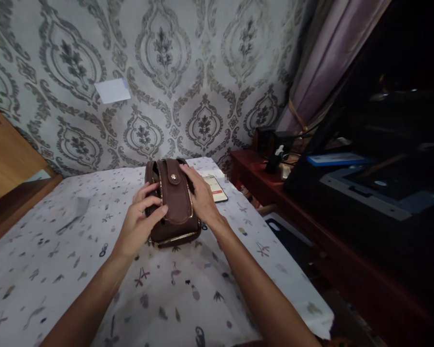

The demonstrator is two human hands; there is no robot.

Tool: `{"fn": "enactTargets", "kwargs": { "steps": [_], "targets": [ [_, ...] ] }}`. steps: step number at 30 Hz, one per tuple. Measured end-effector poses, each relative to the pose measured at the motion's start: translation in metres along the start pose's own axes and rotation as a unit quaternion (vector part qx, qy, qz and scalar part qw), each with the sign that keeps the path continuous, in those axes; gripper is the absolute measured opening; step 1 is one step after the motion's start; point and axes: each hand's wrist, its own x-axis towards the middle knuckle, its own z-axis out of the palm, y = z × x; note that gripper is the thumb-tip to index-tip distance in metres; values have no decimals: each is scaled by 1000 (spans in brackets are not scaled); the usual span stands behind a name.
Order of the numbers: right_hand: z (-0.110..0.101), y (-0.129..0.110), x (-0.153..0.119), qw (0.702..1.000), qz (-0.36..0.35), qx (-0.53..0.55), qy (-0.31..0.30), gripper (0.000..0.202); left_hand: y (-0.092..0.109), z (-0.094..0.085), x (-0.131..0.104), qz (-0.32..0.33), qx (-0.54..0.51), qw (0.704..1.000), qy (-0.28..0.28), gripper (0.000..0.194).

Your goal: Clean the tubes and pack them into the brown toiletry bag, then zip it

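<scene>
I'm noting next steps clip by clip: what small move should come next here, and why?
Probably the left hand should ease the bag slightly wider along its left zipper: that hand is at this edge, where a dark gap shows, and the right hand lies along the right side, placed to steady it.

The right grip [201, 195] hides part of the brown bag [177, 200] and of the phone [219, 188] just beyond it (its screen is too small to read). Well left of the left grip [139, 219], the wooden panel [14, 154] is cut off; below both, the forearms [253, 274] run out of frame.
</scene>
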Motion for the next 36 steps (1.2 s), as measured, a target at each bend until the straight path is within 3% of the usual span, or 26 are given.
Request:
{"fn": "enactTargets", "kwargs": {
  "steps": [4, 9, 17, 23, 29, 36],
  "targets": [
    [1, -5, 0, 999, 22, 15, 27, 48, -6, -4, -5, -6, -11, 1000, -8, 23],
    [2, -5, -4, 999, 10, -13, 46, 16, -12, -3, -10, -7, -2, 1000, -1, 25],
    [-3, -12, -42, 1000, 16, -26, -5, 44, -19, 1, -14, 45, -1, 998, 42, 19],
    [-19, -18, -69, 994, 1, -51, -99, 41, -19, 1, -15, 43, 2, 998, 36, 22],
    [-7, -15, -73, 997, 4, -63, -50, 43, -18, 1, -14, 48, 15, 998, 32, 24],
    [4, -10, -74, 998, -3, -58, -6, 42, -19, 0, -17, 108, 121, 986, 26, 21]
  ]
}}
